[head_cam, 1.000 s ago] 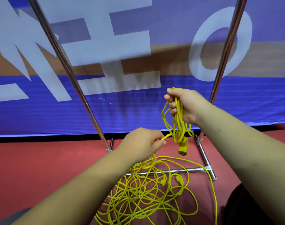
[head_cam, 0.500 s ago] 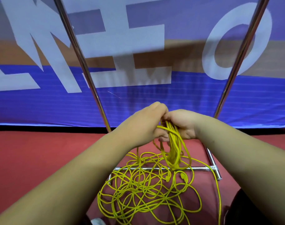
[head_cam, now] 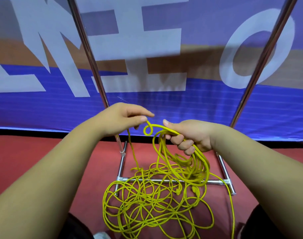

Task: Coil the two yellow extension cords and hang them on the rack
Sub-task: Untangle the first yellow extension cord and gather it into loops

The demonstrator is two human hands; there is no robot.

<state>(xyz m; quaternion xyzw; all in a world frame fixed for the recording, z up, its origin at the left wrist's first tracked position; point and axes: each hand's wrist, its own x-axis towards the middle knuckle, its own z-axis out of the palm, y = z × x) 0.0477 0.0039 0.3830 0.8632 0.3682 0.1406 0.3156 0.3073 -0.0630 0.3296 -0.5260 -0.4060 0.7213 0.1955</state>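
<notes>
A blue banner (head_cam: 147,107) with large white letters hangs behind the chrome rack (head_cam: 164,180), whose two slanted uprights rise to either side of the hands. The floor (head_cam: 35,161) is red. The left wrist hides part of the left upright, and dark-clothed knees close off the bottom corners.

The right hand (head_cam: 190,137) has its fingers curled round a coil (head_cam: 197,168) of yellow extension cord, whose loops droop to the rack's base crossbar. The left hand (head_cam: 119,121) pinches a single strand (head_cam: 132,152) between thumb and forefinger, with the other fingers tucked under. Between the hands the cord twists into a small kink (head_cam: 148,131). The rest of the yellow cord lies as a loose tangle (head_cam: 147,209) on the floor, draped across the crossbar; the two cords cannot be told apart in it.

Half a second ago the hands were touching over the coil. Now they are apart, the left drawn off to its side with the strand.
</notes>
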